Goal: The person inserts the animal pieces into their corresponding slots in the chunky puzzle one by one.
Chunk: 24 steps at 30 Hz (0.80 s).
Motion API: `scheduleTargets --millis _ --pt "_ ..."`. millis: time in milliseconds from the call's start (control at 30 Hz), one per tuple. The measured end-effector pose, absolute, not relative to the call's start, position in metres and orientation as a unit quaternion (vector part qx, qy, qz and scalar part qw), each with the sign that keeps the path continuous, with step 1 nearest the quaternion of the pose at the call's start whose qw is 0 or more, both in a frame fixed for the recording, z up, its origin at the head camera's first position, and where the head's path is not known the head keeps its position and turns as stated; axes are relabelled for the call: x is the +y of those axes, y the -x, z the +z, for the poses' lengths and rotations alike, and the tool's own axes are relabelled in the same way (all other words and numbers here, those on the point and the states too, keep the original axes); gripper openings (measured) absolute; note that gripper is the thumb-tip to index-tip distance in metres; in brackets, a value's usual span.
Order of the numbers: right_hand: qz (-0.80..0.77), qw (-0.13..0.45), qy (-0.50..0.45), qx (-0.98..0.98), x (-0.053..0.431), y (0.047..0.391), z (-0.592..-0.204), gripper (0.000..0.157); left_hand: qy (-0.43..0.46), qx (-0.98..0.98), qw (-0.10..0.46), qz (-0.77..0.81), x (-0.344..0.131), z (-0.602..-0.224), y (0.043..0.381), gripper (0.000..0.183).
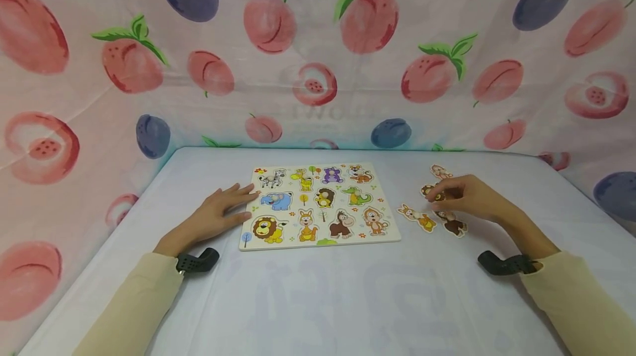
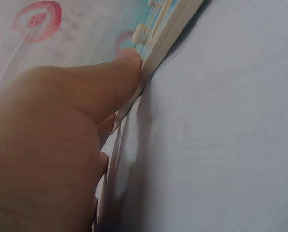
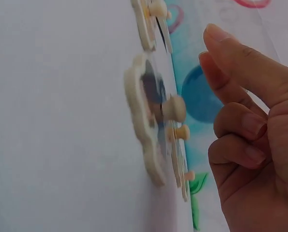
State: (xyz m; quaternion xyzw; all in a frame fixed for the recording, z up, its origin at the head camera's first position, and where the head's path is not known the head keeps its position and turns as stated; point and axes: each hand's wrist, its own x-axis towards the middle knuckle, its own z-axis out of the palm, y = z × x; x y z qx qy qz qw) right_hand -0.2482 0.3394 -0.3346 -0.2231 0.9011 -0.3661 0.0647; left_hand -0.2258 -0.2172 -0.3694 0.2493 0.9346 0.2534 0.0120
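Observation:
Fingers spread and nearly straight, my left hand (image 1: 221, 210) rests along the left edge of a wooden animal puzzle board (image 1: 392, 230). In the left wrist view the thumb (image 2: 117, 79) touches the board's edge, close to a knob (image 2: 140, 35). My right hand (image 1: 469, 197) hovers over several loose knobbed puzzle pieces, thumb and index finger near each other with nothing between them. Those pieces are a kangaroo (image 1: 419, 219), a gorilla (image 1: 453, 226), a lion (image 1: 430, 192), partly hidden by the fingers, and a monkey (image 1: 440, 172). From the right wrist, the fingertips are apart from the nearest piece (image 3: 140, 111).
Zebra (image 1: 271, 179), elephant (image 1: 276, 201), hedgehog (image 1: 324, 198) and other knobbed pieces sit in the board's upper two rows. Its bottom row shows lion, kangaroo, gorilla and monkey pictures. A fruit-patterned cloth (image 1: 318, 30) hangs behind the white-covered table (image 1: 318, 301).

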Motion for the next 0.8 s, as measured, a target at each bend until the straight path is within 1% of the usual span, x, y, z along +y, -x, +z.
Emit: scheduleTargets --millis 100,267,367,500,667,800 --pt "-0.357 0.047 0.22 0.907 0.346 0.249 -0.338 0.021 -0.252 0.934 0.009 0.254 -0.217 -0.369 0.225 0.056" --pt "-0.346 -0.002 0.21 0.915 0.353 0.251 -0.341 0.019 -0.257 0.932 0.001 0.255 -0.218 -0.369 0.225 0.056" --pt "-0.344 -0.019 0.19 0.919 0.356 0.252 -0.343 0.022 -0.258 0.932 -0.001 0.255 -0.218 -0.369 0.226 0.055" --pt "-0.334 -0.019 0.154 0.93 0.359 0.255 -0.347 0.029 -0.257 0.933 0.001 0.254 -0.218 -0.37 0.226 0.055" --pt "-0.32 -0.005 0.112 0.941 0.36 0.259 -0.35 0.04 -0.256 0.933 0.004 0.253 -0.218 -0.37 0.227 0.055" --pt "-0.311 -0.008 0.112 0.944 0.362 0.265 -0.354 0.04 -0.253 0.934 0.008 0.251 -0.217 -0.369 0.226 0.055"
